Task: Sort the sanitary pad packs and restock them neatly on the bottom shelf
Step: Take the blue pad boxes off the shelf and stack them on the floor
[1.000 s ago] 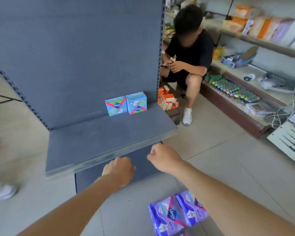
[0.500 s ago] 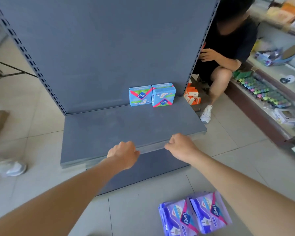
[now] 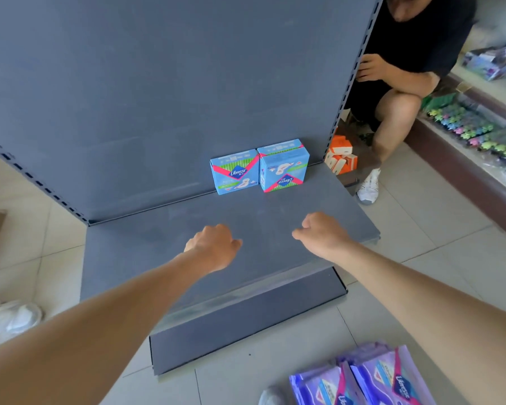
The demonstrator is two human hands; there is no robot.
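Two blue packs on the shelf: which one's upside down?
The right blue pack, nearer the orange boxes: its Libresse logo reads inverted, low on the face. The left blue pack has its logo right way up.

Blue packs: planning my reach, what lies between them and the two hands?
Only bare grey shelf lies between the blue packs and the left hand and right hand, per head view.

Left hand [image 3: 214, 247], right hand [image 3: 323, 233] advanced past shelf [image 3: 129, 258] front edge, now over its surface
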